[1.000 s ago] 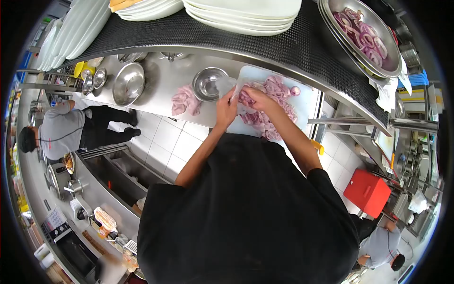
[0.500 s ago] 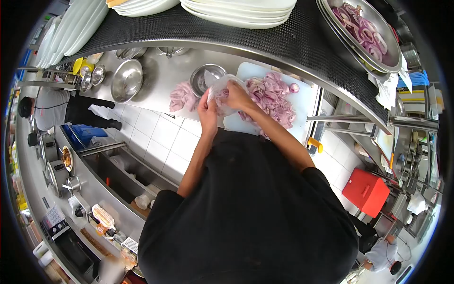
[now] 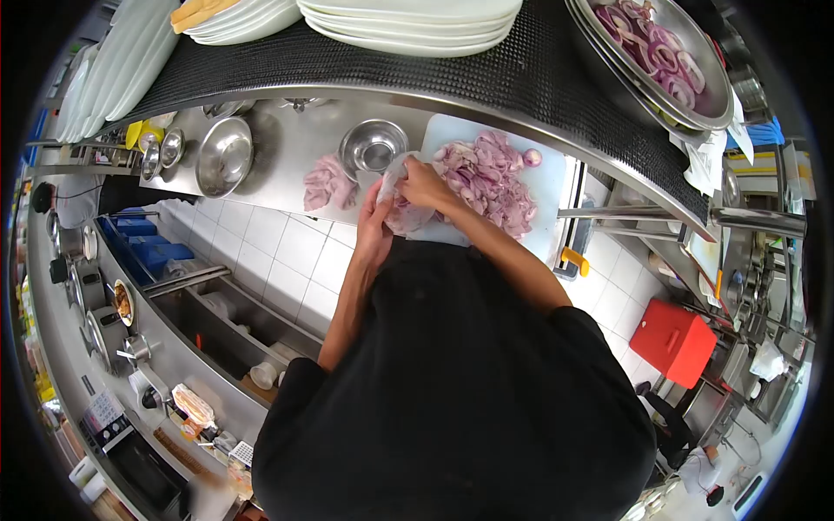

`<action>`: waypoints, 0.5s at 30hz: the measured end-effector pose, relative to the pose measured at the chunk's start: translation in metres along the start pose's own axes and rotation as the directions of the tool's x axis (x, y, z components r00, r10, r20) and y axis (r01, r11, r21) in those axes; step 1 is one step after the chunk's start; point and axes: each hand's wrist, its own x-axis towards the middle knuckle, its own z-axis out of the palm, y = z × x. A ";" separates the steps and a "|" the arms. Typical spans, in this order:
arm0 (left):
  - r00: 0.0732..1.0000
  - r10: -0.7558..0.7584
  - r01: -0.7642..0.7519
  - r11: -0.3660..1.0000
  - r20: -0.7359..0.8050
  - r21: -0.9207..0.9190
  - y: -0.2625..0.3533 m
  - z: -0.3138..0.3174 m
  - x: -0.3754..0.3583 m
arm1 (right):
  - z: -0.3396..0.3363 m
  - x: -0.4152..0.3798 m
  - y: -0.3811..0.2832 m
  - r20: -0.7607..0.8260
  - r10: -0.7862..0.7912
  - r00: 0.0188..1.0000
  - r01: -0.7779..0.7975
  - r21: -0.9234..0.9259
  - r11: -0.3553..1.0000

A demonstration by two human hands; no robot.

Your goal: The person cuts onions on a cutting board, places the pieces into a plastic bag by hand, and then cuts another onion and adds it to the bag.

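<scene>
A clear plastic bag (image 3: 393,176) with pinkish onion pieces inside is between my hands, in front of the cutting board. My left hand (image 3: 374,222) is closed round its left side. At the bag's upper part, my right hand (image 3: 423,184) is closed on the gathered plastic. Just right of it, a pile of cut red onions (image 3: 488,178) covers much of the pale blue cutting board (image 3: 547,208), with one whole onion (image 3: 532,157) at its edge. A steel bowl (image 3: 373,149) stands behind the bag, and a crumpled pink cloth (image 3: 329,184) lies to the left.
Another steel bowl (image 3: 224,157) sits farther left on the counter. Overhead, a shelf with a black mat (image 3: 556,78) carries stacked white plates (image 3: 408,30) and a bowl of sliced onion rings (image 3: 665,56). A red box (image 3: 673,343) is at the right. Other people are at both sides.
My hands have drawn the bag down toward my body, and its spread top is now bunched up. The steel bowl behind shows fully. The person at left is farther out of view.
</scene>
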 end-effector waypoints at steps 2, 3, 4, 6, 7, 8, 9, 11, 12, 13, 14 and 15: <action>0.998 -0.069 0.069 0.997 0.006 -0.022 -0.008 0.004 0.004 | 0.016 0.008 0.017 0.016 0.038 0.999 -0.038 0.000 0.999; 0.995 -0.100 0.101 0.994 0.009 -0.033 -0.011 0.006 0.005 | 0.019 0.013 0.019 0.039 0.044 0.998 -0.044 -0.008 0.999; 0.995 -0.098 0.098 0.995 0.015 -0.029 -0.010 0.012 0.005 | 0.021 0.015 0.021 0.060 0.050 0.997 -0.049 -0.015 0.999; 0.999 -0.028 0.030 0.998 -0.022 0.056 -0.020 -0.005 0.017 | 0.004 0.013 0.013 0.192 0.021 0.981 -0.011 -0.051 0.999; 0.999 0.008 -0.003 0.995 -0.041 0.098 -0.019 -0.009 0.021 | -0.004 0.010 0.006 0.260 0.009 0.966 0.009 -0.067 0.998; 0.995 0.017 0.003 0.980 -0.102 0.201 -0.017 -0.015 0.024 | -0.003 0.008 0.006 0.222 -0.027 0.975 0.028 -0.004 1.000; 0.986 0.034 0.016 0.954 -0.163 0.300 -0.013 -0.019 0.025 | 0.002 0.008 0.010 0.185 -0.061 0.981 0.051 0.059 0.997; 0.968 0.100 0.012 0.901 -0.232 0.435 -0.005 -0.026 0.028 | 0.009 0.009 0.017 0.122 -0.084 0.989 0.066 0.147 0.987; 0.960 0.142 -0.010 0.881 -0.243 0.473 -0.001 -0.027 0.029 | 0.010 0.009 0.022 0.101 -0.074 0.992 0.056 0.174 0.983; 0.950 0.184 -0.031 0.859 -0.252 0.511 0.003 -0.027 0.029 | 0.010 0.010 0.026 0.081 -0.064 0.995 0.047 0.201 0.978; 0.961 0.154 -0.037 0.896 -0.231 0.442 0.004 -0.028 0.027 | 0.012 0.012 0.031 0.011 -0.116 0.993 0.114 0.135 0.984; 0.967 0.135 -0.033 0.907 -0.216 0.420 0.007 -0.023 0.024 | 0.011 0.012 0.032 -0.054 -0.171 0.984 0.175 0.065 0.982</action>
